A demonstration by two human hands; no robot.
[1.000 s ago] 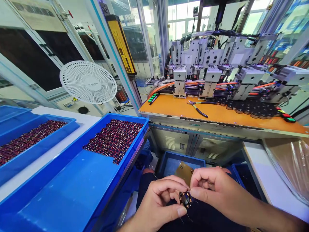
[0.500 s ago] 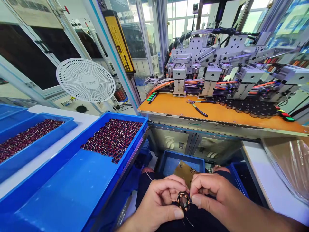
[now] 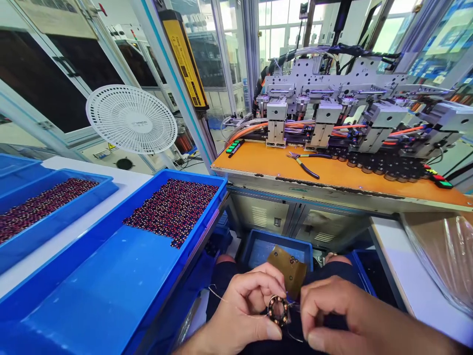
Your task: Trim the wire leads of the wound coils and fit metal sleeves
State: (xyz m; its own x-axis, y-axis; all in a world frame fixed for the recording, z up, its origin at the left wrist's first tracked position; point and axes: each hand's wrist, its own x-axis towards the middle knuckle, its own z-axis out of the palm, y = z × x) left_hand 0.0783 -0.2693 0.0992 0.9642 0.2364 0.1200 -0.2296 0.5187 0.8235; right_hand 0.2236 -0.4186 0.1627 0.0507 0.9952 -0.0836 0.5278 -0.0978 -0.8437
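Low in the head view, my left hand [image 3: 244, 310] pinches a small round wound coil part [image 3: 278, 311] with copper windings between thumb and fingers. My right hand [image 3: 332, 315] is curled close beside the part on its right, its fingertips pinched at fine wire ends that trail from the part. A thin wire strand runs off to the left from my left hand. Just behind the hands a brown card [image 3: 288, 268] with a few small parts lies over a blue bin [image 3: 258, 246].
A large blue tray [image 3: 111, 291] at left holds several rows of dark red-and-black parts [image 3: 173, 209]; a second tray [image 3: 40, 217] lies further left. Ahead stands an orange bench [image 3: 332, 177] with pliers [image 3: 303, 165] and a winding machine [image 3: 332, 113]. A white fan [image 3: 131, 118] stands behind.
The round part has turned so its open face shows more. My right hand has slid down and to the right, away from the card, drawing the wire ends.
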